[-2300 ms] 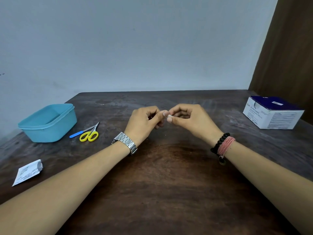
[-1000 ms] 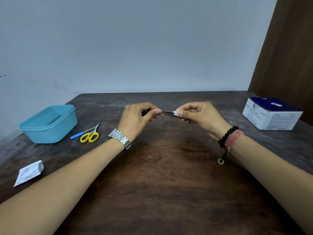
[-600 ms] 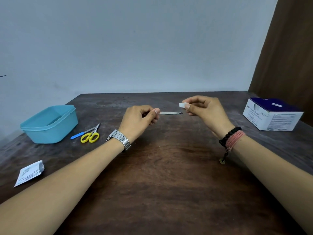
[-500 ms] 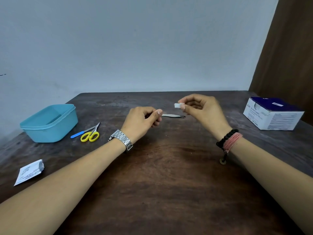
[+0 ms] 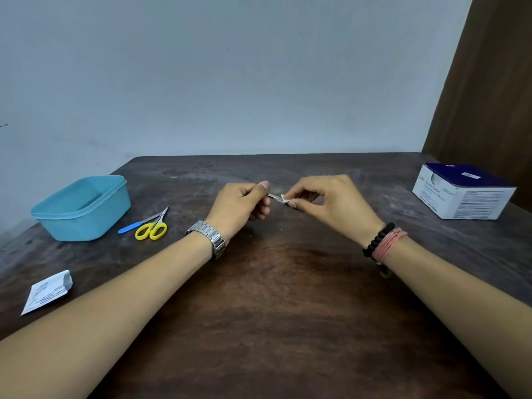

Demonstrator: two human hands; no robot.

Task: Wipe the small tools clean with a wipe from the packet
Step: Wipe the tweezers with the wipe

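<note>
The slim metal tweezers [image 5: 274, 196] are held above the dark wooden table [image 5: 273, 298], one end pinched by the left hand [image 5: 241, 205]. The right hand [image 5: 328, 203] pinches the small folded white wipe [image 5: 285, 199] around the shaft. Grip firmly and draw the wipe toward the tip in one stroke.

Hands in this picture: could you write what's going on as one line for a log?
left hand: holds tweezers | right hand: pinches wipe on tweezers | step: wiping | scissors: on table, untouched
</note>
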